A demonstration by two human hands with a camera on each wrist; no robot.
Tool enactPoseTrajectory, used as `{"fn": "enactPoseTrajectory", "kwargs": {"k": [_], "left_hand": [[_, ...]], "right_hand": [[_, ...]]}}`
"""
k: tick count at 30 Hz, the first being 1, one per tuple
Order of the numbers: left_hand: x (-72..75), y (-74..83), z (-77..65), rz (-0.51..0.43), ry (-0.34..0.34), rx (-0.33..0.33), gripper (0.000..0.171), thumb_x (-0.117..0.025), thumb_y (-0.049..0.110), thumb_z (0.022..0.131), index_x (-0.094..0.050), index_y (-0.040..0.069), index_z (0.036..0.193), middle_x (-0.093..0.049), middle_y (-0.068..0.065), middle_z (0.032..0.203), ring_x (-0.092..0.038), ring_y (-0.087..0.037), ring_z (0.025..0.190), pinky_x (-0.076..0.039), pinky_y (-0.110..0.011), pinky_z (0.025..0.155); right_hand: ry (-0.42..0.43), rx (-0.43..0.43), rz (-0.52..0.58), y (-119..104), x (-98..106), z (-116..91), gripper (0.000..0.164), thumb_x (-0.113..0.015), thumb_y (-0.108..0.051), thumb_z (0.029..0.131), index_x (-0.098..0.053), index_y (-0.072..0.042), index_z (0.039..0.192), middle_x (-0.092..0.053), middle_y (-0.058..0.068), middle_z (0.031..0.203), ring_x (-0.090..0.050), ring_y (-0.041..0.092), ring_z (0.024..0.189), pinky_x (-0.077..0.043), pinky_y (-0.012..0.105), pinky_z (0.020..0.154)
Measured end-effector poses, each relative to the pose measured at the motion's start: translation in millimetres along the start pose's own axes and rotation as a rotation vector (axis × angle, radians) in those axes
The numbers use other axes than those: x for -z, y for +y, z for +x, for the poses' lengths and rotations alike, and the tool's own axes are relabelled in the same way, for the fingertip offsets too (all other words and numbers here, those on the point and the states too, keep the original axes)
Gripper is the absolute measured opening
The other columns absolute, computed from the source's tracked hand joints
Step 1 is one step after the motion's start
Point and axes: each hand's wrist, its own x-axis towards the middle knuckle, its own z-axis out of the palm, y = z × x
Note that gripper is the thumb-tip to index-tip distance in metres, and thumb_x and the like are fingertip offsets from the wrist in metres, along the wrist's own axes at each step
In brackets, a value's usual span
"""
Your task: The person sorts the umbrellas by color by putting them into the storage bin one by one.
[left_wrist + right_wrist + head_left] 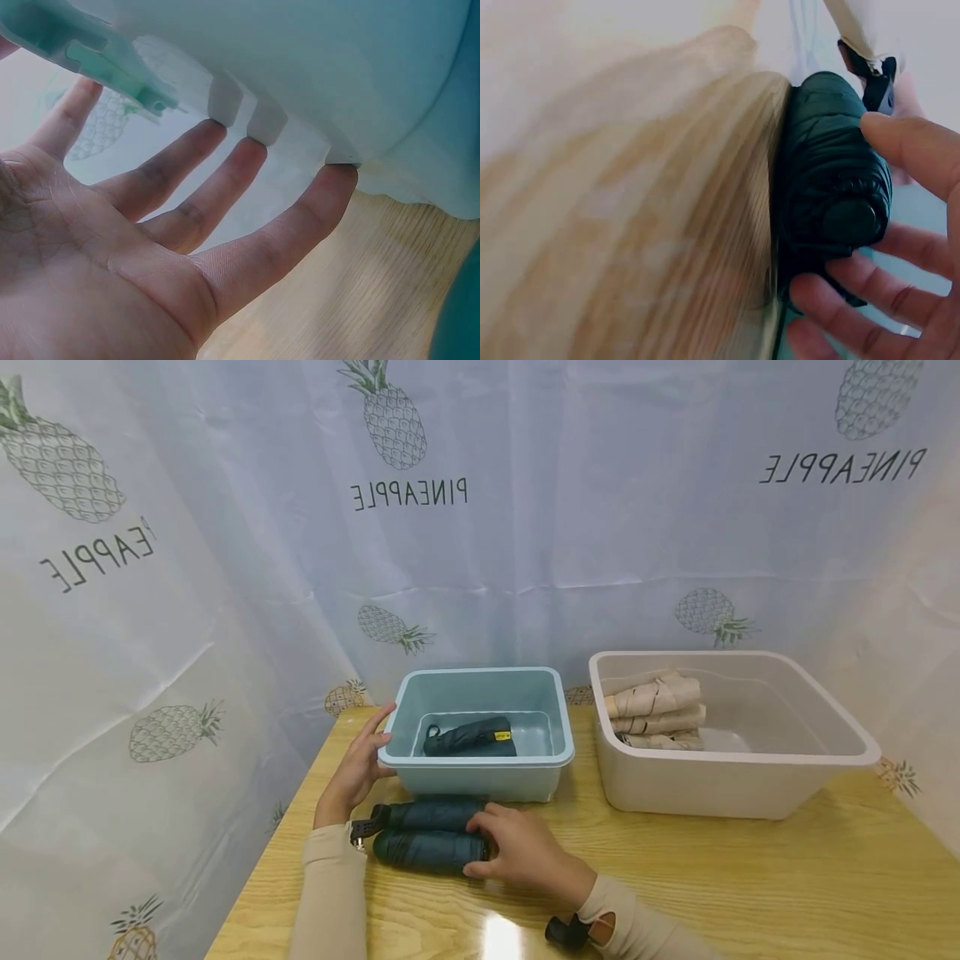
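Two dark folded umbrellas, a front umbrella (429, 852) and a back umbrella (435, 814), lie side by side on the wooden table before a light blue bin (480, 783). My right hand (525, 852) holds the front umbrella by its right end, thumb (907, 146) along one side and fingers around the other. On the left, my left hand (360, 768) rests its spread, fairly straight fingertips against the blue bin's side, as the left wrist view shows. Inside that bin lies another dark umbrella (468, 737) with a yellow tag.
A larger beige bin (697, 789) stands to the right, with several light beige folded umbrellas (656, 697) at its left side. Behind the table (675, 877) hangs a white curtain (525, 543) printed with pineapples.
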Motion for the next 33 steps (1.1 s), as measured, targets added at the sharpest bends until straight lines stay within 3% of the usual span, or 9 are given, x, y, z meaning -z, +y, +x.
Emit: {"fn": "enactPoseTrajectory", "kwargs": {"k": [9,15,29,33], "left_hand": [[-0.8,0.7,-0.7,0.006,0.007,0.003,0.062,-0.041,0.026,0.105,-0.022,0.026,0.164,-0.016,-0.011,0.17,-0.034,-0.05,0.145,-0.045,-0.071,0.099],[-1.2,1.5,-2.0,0.001,0.008,0.008,0.062,-0.04,0.026,0.105,-0.022,0.026,0.164,-0.015,-0.01,0.17,-0.033,-0.049,0.145,-0.045,-0.07,0.1],[-1.3,1.1,-2.9,0.002,0.008,0.007,0.062,-0.041,0.026,0.105,-0.022,0.026,0.164,-0.015,-0.01,0.17,-0.033,-0.049,0.145,-0.044,-0.07,0.1],[-1.6,1.0,-2.8,0.01,0.008,0.001,0.062,-0.041,0.027,0.105,-0.022,0.027,0.164,-0.013,-0.009,0.171,-0.033,-0.049,0.145,-0.043,-0.072,0.1]], "right_hand": [[-0.026,-0.054,-0.092,-10,-4,-3,0.059,-0.081,-0.061,0.076,-0.071,-0.021,0.119,-0.069,-0.001,0.11,-0.068,0.017,0.09,-0.053,0.035,0.072],[-0.055,-0.088,-0.113,-16,-8,-5,0.064,-0.079,-0.063,0.076,-0.071,-0.018,0.121,-0.07,0.003,0.112,-0.067,0.015,0.091,-0.052,0.034,0.069],[-0.046,-0.072,-0.056,-12,-10,-4,0.053,-0.076,-0.057,0.08,-0.07,-0.02,0.117,-0.07,0.0,0.104,-0.061,0.009,0.081,-0.046,0.027,0.064],[0.0,-0.049,-0.02,-9,-5,-3,0.05,-0.076,-0.055,0.078,-0.071,-0.021,0.114,-0.071,-0.002,0.099,-0.058,0.007,0.075,-0.044,0.024,0.062]]}}
